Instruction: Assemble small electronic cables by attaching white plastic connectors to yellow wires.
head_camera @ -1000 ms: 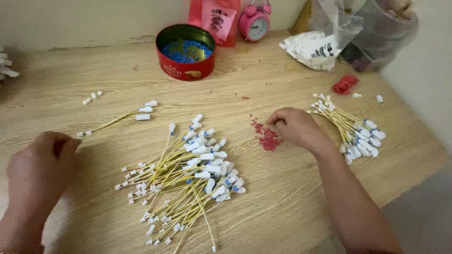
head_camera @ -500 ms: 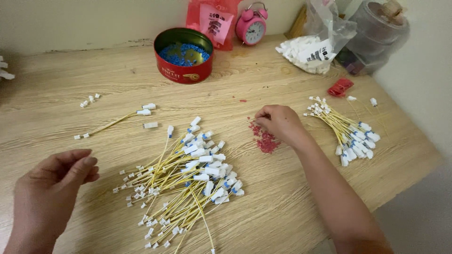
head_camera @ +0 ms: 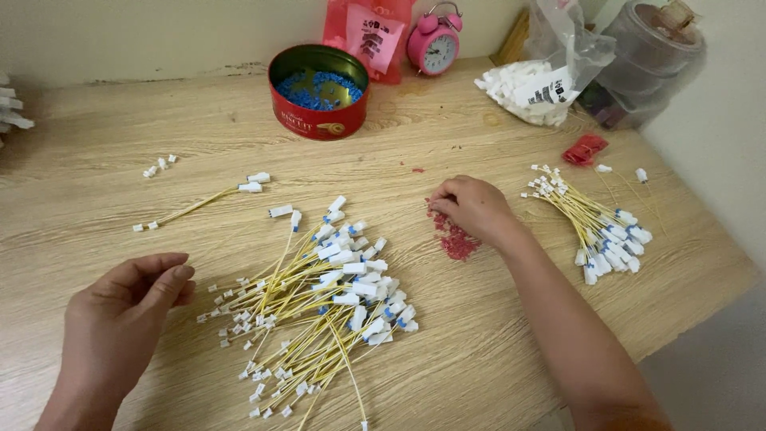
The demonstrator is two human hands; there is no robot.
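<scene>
My right hand (head_camera: pixel 474 207) rests on the wooden table (head_camera: pixel 479 351), fingertips curled into a small heap of tiny red pieces (head_camera: pixel 452 237); whether a piece is pinched is hidden. My left hand (head_camera: pixel 126 315) hovers at the lower left, fingers loosely curved, holding nothing, just left of a large pile of thin yellow wires with white connectors (head_camera: pixel 323 299). A second, neater bundle of the same wires (head_camera: pixel 598 223) lies right of my right hand. Two separate wires (head_camera: pixel 203 203) lie above my left hand.
A round red tin holding blue pieces (head_camera: pixel 318 80) stands at the back, with a red pouch (head_camera: pixel 369 32) and pink alarm clock (head_camera: pixel 435 41) behind. A clear bag of white connectors (head_camera: pixel 542 84), a dark jar (head_camera: pixel 646 64) and a red packet (head_camera: pixel 585 148) sit back right.
My left hand opened from a closed fist and dropped toward the lower left. My right hand shifted left from beside the right bundle onto the red pieces.
</scene>
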